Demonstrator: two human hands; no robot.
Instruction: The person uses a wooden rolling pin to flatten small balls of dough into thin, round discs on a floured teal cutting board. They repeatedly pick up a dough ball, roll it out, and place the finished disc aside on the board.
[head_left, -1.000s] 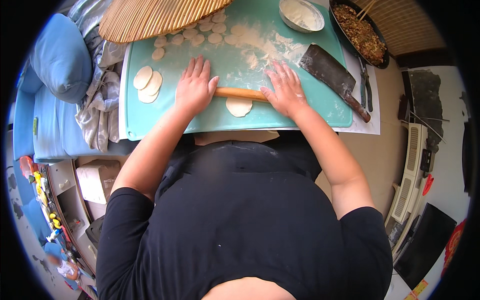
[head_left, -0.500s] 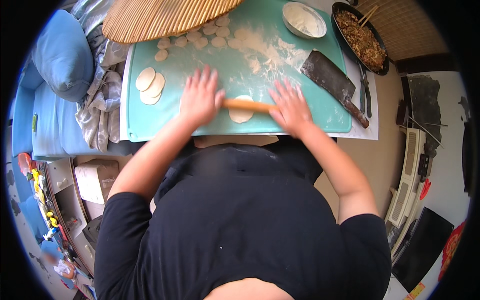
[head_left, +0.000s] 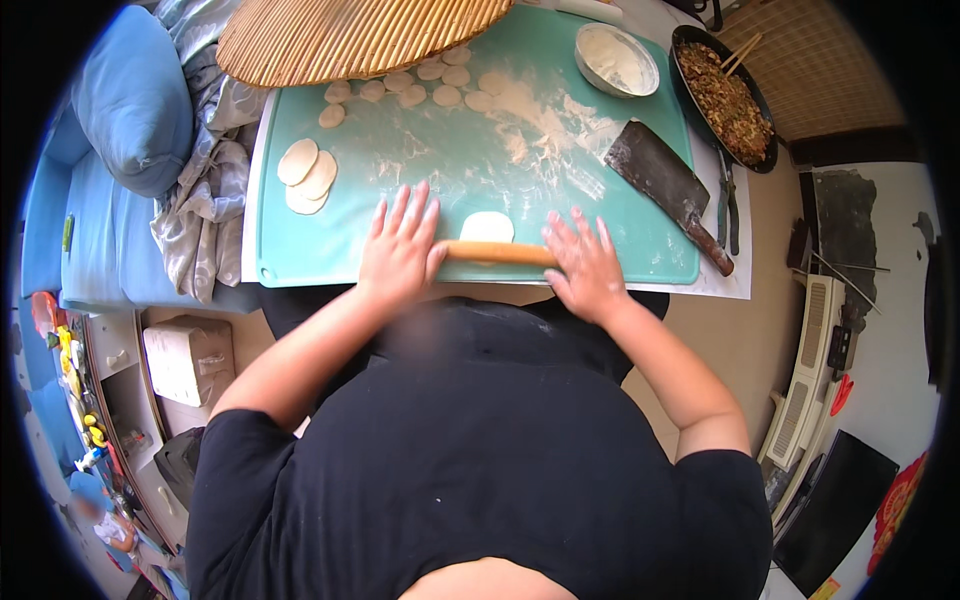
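Note:
A thin wooden rolling pin (head_left: pixel 497 253) lies crosswise near the front edge of the green mat (head_left: pixel 330 245). My left hand (head_left: pixel 398 250) rests flat over its left end, fingers spread, palm down. Over the other end lies my right hand (head_left: pixel 586 268), also with fingers stretched out. Just beyond the pin is a round white dough wrapper (head_left: pixel 488 227), its near edge against or under the wood. Several rolled wrappers (head_left: pixel 317 176) overlap at the mat's left. Small flattened dough rounds (head_left: pixel 446 96) sit farther back beside scattered flour (head_left: pixel 545 130).
A round tray of stalks (head_left: pixel 360 40) covers the far left of the mat. At right are a cleaver (head_left: pixel 655 165), a bowl of flour (head_left: pixel 617 62), and a black pan (head_left: pixel 725 105) of chopped filling with chopsticks. A blue sofa (head_left: pixel 110 235) stands left of the table.
Both hands have drawn the rolling pin toward me, from across the wrapper's middle to its near edge. The hands remain spread on the pin's ends. The whole view has shifted slightly.

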